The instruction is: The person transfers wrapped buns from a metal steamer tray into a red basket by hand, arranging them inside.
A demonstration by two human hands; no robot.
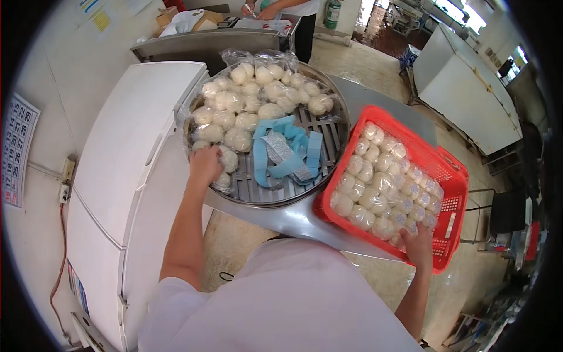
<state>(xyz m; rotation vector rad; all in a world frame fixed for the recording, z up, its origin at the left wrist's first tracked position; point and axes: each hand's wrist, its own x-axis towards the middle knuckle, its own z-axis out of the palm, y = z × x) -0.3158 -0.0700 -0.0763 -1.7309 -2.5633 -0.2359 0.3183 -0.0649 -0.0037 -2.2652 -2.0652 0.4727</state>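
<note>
My left hand [206, 165] is closed on a clear plastic bag of round white buns [227, 159] at the left edge of a round metal tray [275, 202]. More bagged buns [249, 105] cover the back and left of that tray. A crumpled blue and silver strip of labels [284, 154] lies on its slats. To the right, a red plastic basket [454, 176] holds rows of bagged buns [381, 182], several with printed labels. At the basket's near side, my right hand [419, 245] has its fingers curled over a bag of buns; its fingertips are partly hidden.
Tray and basket rest on a metal table [366, 97]. A white chest freezer [138, 117] stands close on the left. Beyond the tray, another person's hands [267, 10] are over a metal counter [214, 47]. A white cabinet [469, 88] stands at the far right.
</note>
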